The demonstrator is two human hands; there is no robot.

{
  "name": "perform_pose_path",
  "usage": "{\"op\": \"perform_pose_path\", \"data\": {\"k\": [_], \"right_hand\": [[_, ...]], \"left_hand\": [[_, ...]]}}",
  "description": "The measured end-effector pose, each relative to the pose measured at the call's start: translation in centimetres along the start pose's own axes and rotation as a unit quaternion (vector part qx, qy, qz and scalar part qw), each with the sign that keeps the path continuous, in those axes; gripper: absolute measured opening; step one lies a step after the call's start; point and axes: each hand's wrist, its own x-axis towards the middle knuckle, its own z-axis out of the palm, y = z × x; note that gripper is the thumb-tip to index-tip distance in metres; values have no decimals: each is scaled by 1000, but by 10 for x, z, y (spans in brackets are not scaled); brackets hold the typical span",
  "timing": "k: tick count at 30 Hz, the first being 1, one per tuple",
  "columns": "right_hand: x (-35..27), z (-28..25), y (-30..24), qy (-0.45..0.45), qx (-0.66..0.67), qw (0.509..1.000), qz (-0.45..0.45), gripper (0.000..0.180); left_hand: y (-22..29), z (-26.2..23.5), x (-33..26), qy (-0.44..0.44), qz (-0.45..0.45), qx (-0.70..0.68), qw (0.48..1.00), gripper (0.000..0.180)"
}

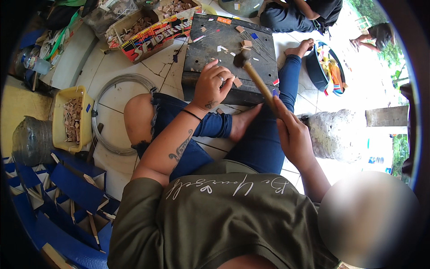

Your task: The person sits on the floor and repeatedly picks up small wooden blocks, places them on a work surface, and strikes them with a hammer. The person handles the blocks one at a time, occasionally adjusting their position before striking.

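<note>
My right hand (293,134) is wrapped round the wooden handle of a hammer (259,84). Its dark head is over a low black work block (201,58) between my legs. Close to the hammer head, at the block's near edge, my left hand (214,85) has its fingers curled together in a pinch. What those fingers hold, if anything, is hidden. Beside their tips lies a small brown wooden piece (238,82). More small wooden pieces (246,44) and blue, white and red scraps are scattered on the block's top.
Boxes of small brown pieces (143,38) stand at the far left. A yellow bin (57,116) of such pieces and a wire coil (96,107) are at my left, above blue wooden-edged parts (78,179). A dark tub (313,67) sits at the right; another person (286,18) sits beyond the block.
</note>
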Motion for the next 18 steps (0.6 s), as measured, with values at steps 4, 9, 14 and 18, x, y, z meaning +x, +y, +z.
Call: {"op": "perform_pose_path", "data": {"k": [4,9,14,18], "right_hand": [[2,-4,-1,6,23,1000,-8,53],[0,-8,-2,-61,41,996,47,51],[2,-5,2,-15,42,999,-1,51],[1,-6,4,-11,67,997,29,50]], "left_hand": [[0,0,0,-3,-2,3,1000,9],[0,0,0,-2,-11,-8,1000,10],[1,-1,0,-5,-15,-1,1000,8],[5,-3,4,11,-5,-1,1000,7]]}}
